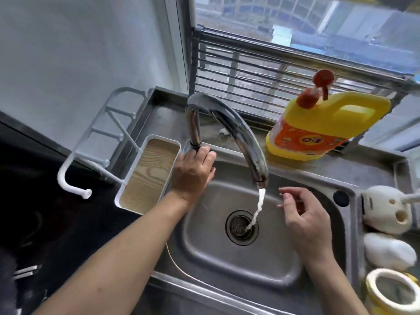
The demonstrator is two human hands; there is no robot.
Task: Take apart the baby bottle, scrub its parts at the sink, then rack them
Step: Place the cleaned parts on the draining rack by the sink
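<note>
left hand (195, 171) grips tap (238, 133), right hand (304, 221) slack and empty; bottle (391, 294) right of sink (216, 258), likely light, slick: i'd grasp its collar (386, 272).

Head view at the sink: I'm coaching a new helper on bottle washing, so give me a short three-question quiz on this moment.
1. True or false: water runs from the faucet into the sink drain.
2. The left hand grips: A) the faucet base, B) a sponge brush, C) the white rack.
3. Fill in: the detergent jug behind the sink has a ____ pump.
Key: 1 true; 2 A; 3 red.
</note>
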